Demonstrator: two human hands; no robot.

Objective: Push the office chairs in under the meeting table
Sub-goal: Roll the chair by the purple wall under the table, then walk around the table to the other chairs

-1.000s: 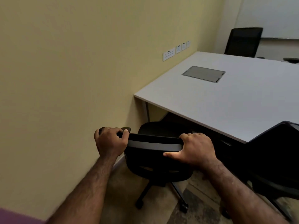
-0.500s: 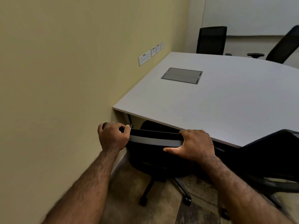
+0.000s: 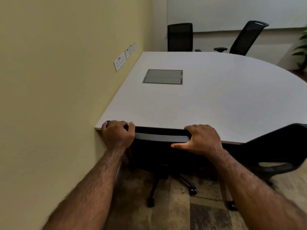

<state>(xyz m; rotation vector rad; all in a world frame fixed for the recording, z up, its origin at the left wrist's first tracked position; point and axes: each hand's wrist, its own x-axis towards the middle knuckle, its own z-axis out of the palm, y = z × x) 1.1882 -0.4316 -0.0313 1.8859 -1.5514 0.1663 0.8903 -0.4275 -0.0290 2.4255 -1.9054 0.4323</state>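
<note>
A yellow wall [image 3: 49, 80] with wall sockets [image 3: 120, 61] is running along the left of a small meeting room, and the white table [image 3: 207, 100] is butting against it. The left hand [image 3: 118, 135] is closing its grip around the left end of the near chair's top rail [image 3: 161, 136], and the right hand [image 3: 201, 141] is clamping the rail's right end. The near chair [image 3: 166, 156] is sitting with its back at the table edge and its seat hidden beneath, so it looks about home. Half a second ago the seat was partly showing and the rail was standing clear of the edge. Right of it, a second chair [image 3: 279, 146] is standing out, and two far chairs [image 3: 180, 37] may also be needing pushing.
</note>
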